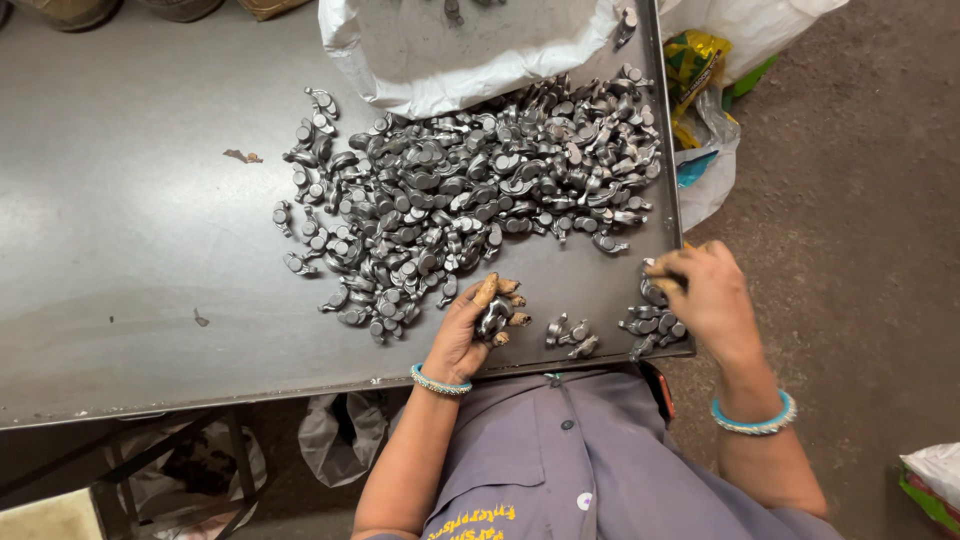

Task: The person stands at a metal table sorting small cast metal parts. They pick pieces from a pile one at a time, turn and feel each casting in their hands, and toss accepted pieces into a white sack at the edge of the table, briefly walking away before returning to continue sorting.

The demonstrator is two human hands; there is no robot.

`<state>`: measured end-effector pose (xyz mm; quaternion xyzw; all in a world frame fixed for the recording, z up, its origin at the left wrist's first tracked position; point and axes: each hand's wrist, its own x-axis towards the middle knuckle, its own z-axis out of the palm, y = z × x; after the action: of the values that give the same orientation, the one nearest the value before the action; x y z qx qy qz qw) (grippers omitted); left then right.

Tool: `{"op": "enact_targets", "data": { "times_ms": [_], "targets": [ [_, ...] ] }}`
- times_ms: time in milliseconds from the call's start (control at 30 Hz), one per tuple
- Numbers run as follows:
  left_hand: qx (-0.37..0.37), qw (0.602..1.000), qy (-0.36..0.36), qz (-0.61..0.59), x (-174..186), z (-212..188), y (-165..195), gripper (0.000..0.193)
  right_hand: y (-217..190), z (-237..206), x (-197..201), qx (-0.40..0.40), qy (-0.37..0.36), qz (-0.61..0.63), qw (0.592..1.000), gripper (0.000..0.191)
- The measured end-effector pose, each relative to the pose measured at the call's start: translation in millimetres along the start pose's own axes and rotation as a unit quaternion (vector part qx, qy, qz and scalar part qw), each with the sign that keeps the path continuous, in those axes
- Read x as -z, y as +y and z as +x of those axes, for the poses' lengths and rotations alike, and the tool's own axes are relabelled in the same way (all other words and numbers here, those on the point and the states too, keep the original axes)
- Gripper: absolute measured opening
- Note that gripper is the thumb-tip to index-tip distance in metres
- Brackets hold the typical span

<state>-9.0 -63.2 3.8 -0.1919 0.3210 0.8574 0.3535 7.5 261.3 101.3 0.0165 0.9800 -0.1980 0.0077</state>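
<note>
Sorting, lower centre: left hand curled around one metal part; right hand pinching another part at table edge. Advisable: grip firmly, one apiece.

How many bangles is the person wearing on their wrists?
2. One beaded bangle sits on the left wrist, near the table edge; one blue bangle sits on the right wrist, off the table's right side. None appears hidden.

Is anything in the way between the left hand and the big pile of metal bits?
Nothing visible. The left hand, holding a metal piece, sits right at the pile's near edge, with only bare table between.
</note>
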Motion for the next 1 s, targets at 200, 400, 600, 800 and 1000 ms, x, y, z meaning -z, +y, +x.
{"op": "enact_targets", "data": {
  "times_ms": [200, 400, 600, 800, 1000],
  "targets": [
    [-0.009, 1.0, -0.009, -0.01, -0.4, -4.8, -0.7, 0.037, -33.9, 36.0, -36.2, 0.041, 0.088, -0.012, 0.995, 0.043],
    [-0.012, 1.0, 0.002, -0.011, -2.2, -7.7, 0.4, 0.038, -29.4, 33.6, -60.1, -0.082, 0.048, 0.092, 0.991, 0.036],
    [-0.002, 1.0, -0.007, -0.019, -4.9, -2.5, -5.9, 0.036, -4.2, 19.4, -79.0, -0.124, -0.059, 0.655, 0.743, 0.044],
    [0.012, 1.0, -0.011, -0.025, -6.4, 0.3, -10.1, 0.037, 10.8, 14.4, -108.6, -0.223, -0.16, 0.804, 0.527, 0.047],
    [0.008, 0.999, -0.035, -0.022, -14.4, -1.3, -10.5, 0.041, 6.1, 14.9, -115.0, -0.24, -0.15, 0.788, 0.547, 0.033]
  ]
}}
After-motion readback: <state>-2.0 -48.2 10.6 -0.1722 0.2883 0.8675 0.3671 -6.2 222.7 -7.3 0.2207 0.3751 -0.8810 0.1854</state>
